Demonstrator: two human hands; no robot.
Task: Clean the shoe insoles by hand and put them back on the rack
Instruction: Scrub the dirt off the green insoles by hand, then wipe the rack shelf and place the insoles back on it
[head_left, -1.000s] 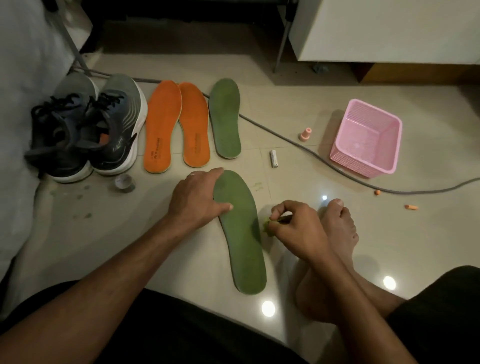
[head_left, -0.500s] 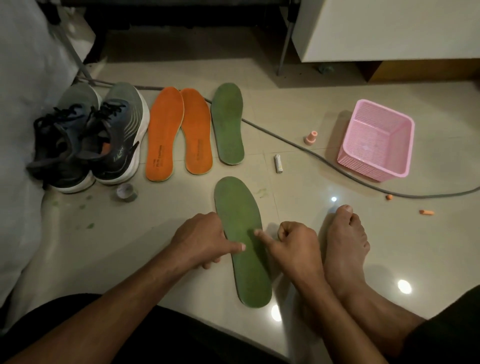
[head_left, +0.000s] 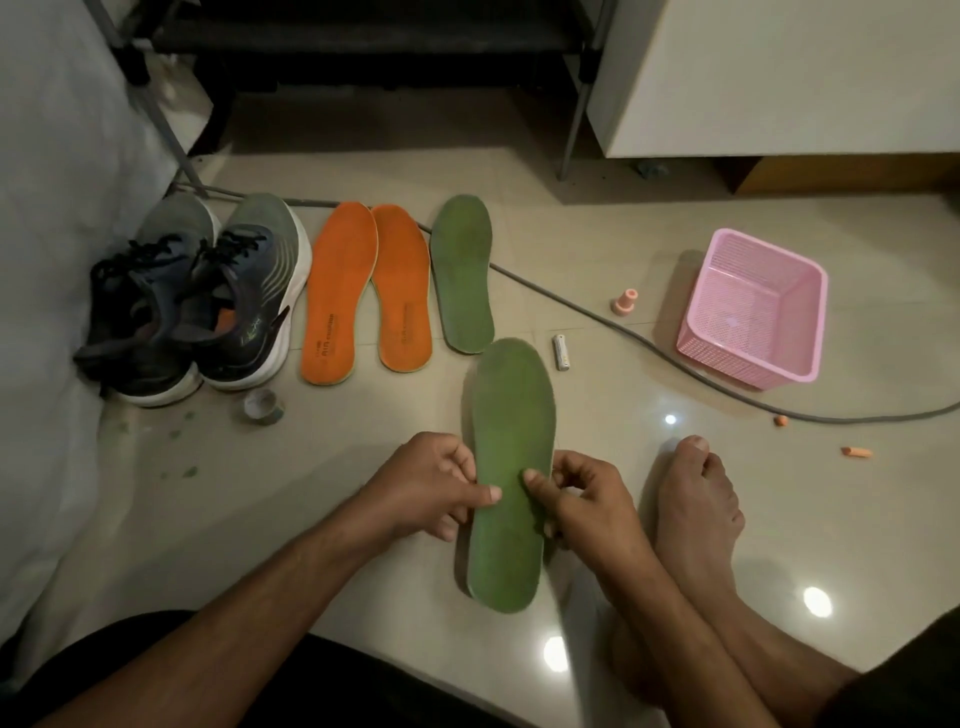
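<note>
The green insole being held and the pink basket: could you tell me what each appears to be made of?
The green insole, gripped by the left hand and right hand, looks like foam with a matte, felt-like fabric top and a pale edge. The pink basket looks like moulded plastic: perforated mesh walls, smooth rim.

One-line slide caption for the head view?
Both hands, left and right, grip a green insole by its edges.

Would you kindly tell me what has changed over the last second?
Both hands moved toward the person along the near green insole; the left hand and right hand now pinch its edges, thumbs on top. The other insoles and the trainers stayed put.
</note>
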